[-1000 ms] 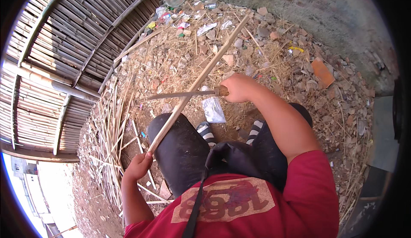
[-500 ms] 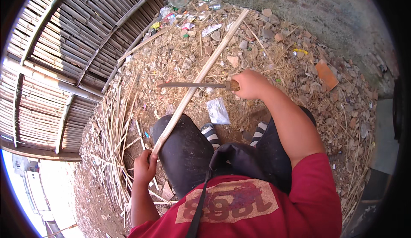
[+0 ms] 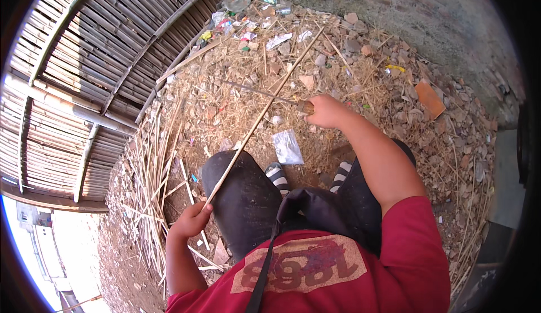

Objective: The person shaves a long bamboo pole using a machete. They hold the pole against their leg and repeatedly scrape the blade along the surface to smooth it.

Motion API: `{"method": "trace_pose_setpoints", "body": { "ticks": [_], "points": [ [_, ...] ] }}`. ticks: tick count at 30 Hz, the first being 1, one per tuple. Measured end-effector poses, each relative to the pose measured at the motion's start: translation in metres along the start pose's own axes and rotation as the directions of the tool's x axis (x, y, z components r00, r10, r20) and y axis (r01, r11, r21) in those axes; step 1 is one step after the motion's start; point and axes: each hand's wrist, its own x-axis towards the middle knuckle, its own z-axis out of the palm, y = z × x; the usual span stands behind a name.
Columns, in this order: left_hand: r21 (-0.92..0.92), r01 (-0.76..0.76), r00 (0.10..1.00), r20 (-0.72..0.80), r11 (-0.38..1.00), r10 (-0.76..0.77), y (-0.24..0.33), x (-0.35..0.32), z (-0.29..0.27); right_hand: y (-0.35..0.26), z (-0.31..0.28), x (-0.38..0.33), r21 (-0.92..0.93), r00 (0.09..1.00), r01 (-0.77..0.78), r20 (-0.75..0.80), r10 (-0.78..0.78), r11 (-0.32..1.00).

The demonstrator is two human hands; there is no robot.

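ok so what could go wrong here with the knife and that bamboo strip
1. The knife blade lies across the bamboo strip, which runs back over the person's knee; a slip could send the edge toward the leg.
2. The left hand grips the strip's near end bare, so splinters or a blade sliding down the strip could probably cut it.
3. The right hand holds the knife at arm's length, which likely gives less control.

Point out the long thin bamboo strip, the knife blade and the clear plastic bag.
long thin bamboo strip (image 3: 260,118), head view, mid-length
knife blade (image 3: 256,91), head view, middle of blade
clear plastic bag (image 3: 287,147), head view, centre
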Motion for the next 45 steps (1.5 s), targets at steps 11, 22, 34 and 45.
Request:
{"method": "trace_pose_setpoints", "body": {
  "ticks": [11, 22, 34, 45],
  "points": [
    [0.043, 0.046, 0.999, -0.001, 0.998, -0.046, 0.015, -0.003, -0.006, 0.026, -0.008, 0.01, 0.084, 0.991, -0.137, 0.013, 0.136, 0.987],
    [-0.094, 0.144, 0.988, 0.076, 0.985, -0.137, 0.0, 0.005, -0.008, 0.02, -0.012, 0.006, 0.045, 0.988, -0.144, 0.062, 0.142, 0.988],
    [0.152, 0.046, 0.999, -0.032, 0.987, -0.041, 0.02, -0.001, -0.006, 0.021, -0.005, 0.01, -0.03, 0.992, -0.052, 0.111, 0.055, 0.998],
    [0.126, 0.071, 0.997, -0.003, 0.989, -0.071, 0.018, -0.001, -0.006, 0.022, -0.01, 0.008, 0.061, 0.964, -0.008, 0.265, -0.009, 0.998]
  ]
}}
